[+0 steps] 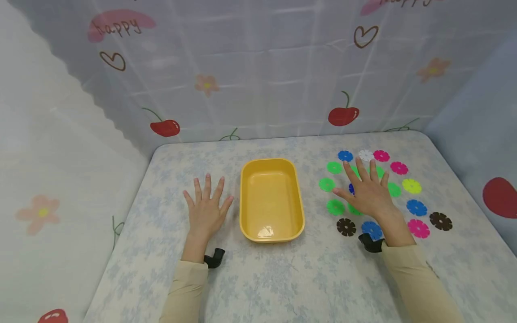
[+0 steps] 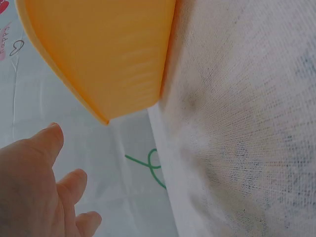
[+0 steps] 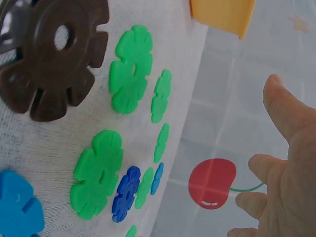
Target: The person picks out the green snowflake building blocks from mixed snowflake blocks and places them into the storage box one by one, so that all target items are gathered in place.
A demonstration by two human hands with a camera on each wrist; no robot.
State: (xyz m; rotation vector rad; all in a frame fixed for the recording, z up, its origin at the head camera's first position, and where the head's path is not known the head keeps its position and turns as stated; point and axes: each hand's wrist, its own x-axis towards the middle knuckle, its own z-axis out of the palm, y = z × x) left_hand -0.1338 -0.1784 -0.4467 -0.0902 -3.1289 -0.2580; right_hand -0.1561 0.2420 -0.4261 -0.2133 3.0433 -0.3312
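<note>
My left hand (image 1: 204, 213) is spread palm down to the left of a yellow plastic tub (image 1: 272, 202), its thumb nearest the tub's side. In the left wrist view the fingers (image 2: 74, 185) stand above the cloth and hold nothing. My right hand (image 1: 369, 193) spreads its fingers over a group of flat snowflake-shaped plastic discs, partly hiding several. A brown disc (image 3: 53, 52), a green disc (image 3: 98, 174) and a dark blue disc (image 3: 126, 193) lie flat beneath it. The right fingers (image 3: 261, 175) are apart from the discs.
More discs lie at the right: a white disc (image 1: 365, 155), a yellow disc (image 1: 412, 186), a pink disc (image 1: 418, 228) and a second brown disc (image 1: 440, 221). A pale patterned cloth covers the table (image 1: 258, 287). A printed curtain (image 1: 258, 80) rises behind the table's far edge.
</note>
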